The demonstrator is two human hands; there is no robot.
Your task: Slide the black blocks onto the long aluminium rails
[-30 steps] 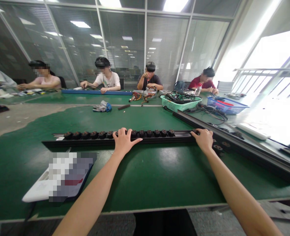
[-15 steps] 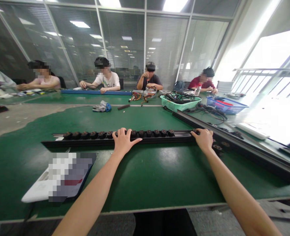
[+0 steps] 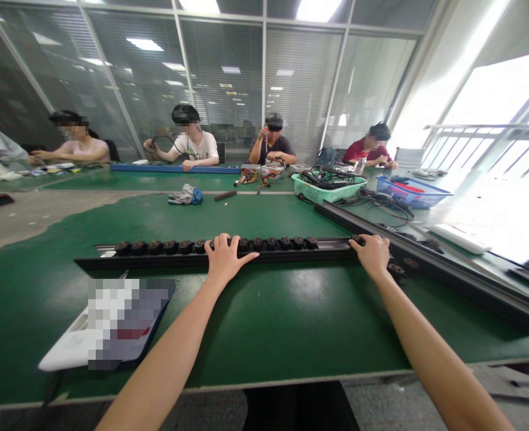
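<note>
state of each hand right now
Left hand: open, spread over the black rail.
Right hand: closed, apparently pinching a small black part at the rail's right end.

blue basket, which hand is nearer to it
Right. The right hand is in front of the blue basket and a little left, at the right part of the socket rail; the left hand is much farther left, over the rail's middle.

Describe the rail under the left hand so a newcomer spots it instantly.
Start at the green table; on it, a long black rail runs crosswise. The left hand rests across it. Unlike the slanted rail to its right, it has round black parts lined up along its top.
</note>
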